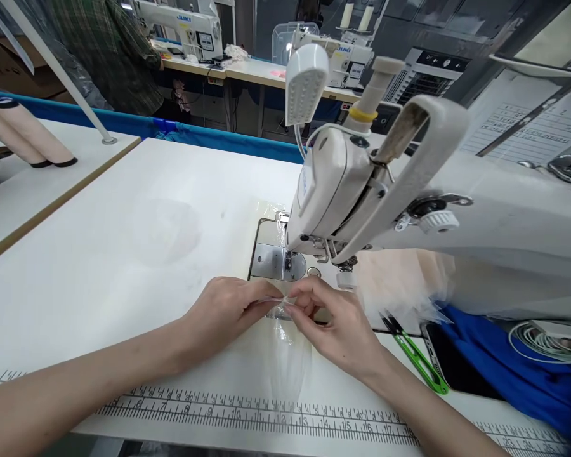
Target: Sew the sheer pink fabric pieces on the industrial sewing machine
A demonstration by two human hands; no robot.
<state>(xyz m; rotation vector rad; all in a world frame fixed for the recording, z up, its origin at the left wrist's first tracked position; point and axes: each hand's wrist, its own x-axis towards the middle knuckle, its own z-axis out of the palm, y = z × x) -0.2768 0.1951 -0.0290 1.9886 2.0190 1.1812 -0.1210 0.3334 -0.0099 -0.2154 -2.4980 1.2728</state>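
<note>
Between my two hands, just in front of the needle plate [269, 260], is a piece of thin, sheer white fabric [288, 362]. My left hand [226, 311] pinches its gathered upper edge between thumb and forefinger. From the other side my right hand [335, 317] pinches the same edge, the fingertips of both hands almost meeting. Below the fingers the sheer fabric hangs loosely over the table front. Above and beyond my hands stands the white sewing machine [323, 190], its presser foot [288, 260] over the plate.
Green thread snips [421, 362] lie right of my right hand, beside a black phone [461, 358] and blue cloth [499, 381]. Pale sheer pieces [400, 279] rest under the machine arm. A printed ruler [238, 412] runs along the front edge. Across the aisle a person [109, 57] stands near another machine.
</note>
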